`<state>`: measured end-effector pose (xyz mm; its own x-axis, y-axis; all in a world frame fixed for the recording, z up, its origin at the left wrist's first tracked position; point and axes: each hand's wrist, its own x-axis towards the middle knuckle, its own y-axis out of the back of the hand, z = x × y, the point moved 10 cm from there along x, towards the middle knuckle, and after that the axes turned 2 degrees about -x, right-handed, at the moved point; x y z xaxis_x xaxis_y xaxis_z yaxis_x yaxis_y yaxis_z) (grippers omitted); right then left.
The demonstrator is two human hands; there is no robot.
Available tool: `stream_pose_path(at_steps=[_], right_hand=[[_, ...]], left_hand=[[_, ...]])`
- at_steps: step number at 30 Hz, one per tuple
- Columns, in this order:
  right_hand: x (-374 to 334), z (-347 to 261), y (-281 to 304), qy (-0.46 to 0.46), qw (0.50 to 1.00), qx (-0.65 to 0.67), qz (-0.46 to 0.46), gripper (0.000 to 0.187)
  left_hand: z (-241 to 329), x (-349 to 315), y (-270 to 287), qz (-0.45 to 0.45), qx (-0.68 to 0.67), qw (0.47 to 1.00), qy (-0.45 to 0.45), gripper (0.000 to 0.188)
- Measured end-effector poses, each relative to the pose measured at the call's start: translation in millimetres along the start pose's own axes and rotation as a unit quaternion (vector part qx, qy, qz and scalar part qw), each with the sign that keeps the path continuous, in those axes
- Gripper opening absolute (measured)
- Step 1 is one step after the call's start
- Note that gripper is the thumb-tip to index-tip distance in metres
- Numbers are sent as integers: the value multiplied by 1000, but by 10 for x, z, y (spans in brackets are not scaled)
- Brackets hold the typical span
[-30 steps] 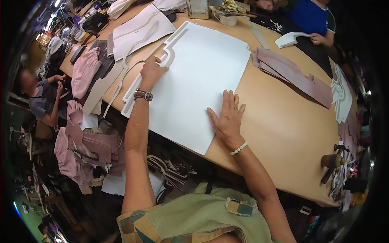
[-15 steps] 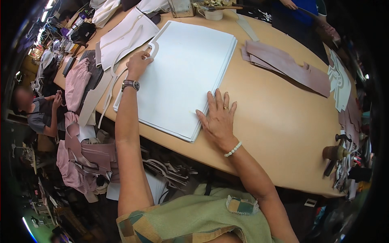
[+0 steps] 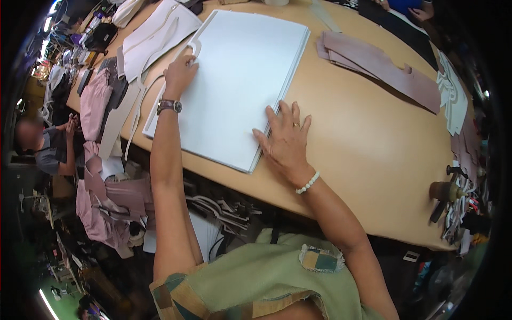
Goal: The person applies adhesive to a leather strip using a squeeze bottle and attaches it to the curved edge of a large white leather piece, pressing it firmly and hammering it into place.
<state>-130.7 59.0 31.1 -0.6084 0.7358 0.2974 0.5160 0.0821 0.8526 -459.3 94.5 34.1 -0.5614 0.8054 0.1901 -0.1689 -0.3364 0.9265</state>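
A stack of large white sheets (image 3: 234,85) lies on the tan table, its edges slightly uneven. Along its left edge runs a narrow grey-beige strip with a hooked end (image 3: 197,47). My left hand (image 3: 180,76) is at that strip, fingers curled in and closed on it, though the palm side is hidden. My right hand (image 3: 287,143) rests at the stack's near right edge, fingers spread; the thumb lies over the top sheet and the other fingers reach along the side.
Mauve flat pieces (image 3: 381,69) lie at the far right. White cut panels (image 3: 154,40) and long beige strips (image 3: 118,122) sit left of the stack. A brown bottle (image 3: 445,190) stands at the right edge. A person (image 3: 50,141) is at the left; another's hand (image 3: 421,13) shows at the top right.
The whole view has shifted, so the table and stack sit higher in the picture. My left hand has slid slightly nearer along the strip; my right hand keeps its place by the stack.
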Motion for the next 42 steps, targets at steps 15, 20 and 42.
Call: stream_pose_path(at_steps=[15,20,42], right_hand=[[7,94,-21,47,996,29,76,64],[27,140,-43,46,997,0,57,67],[62,213,-88,45,998,-10,48,71]], left_hand=[[-1301,-2768,1054,85,-175,971,142,26],[-1987,-4492,-425,-275,-297,843,355,26],[-2635,-6188,-1907,-306,227,847,371,38]])
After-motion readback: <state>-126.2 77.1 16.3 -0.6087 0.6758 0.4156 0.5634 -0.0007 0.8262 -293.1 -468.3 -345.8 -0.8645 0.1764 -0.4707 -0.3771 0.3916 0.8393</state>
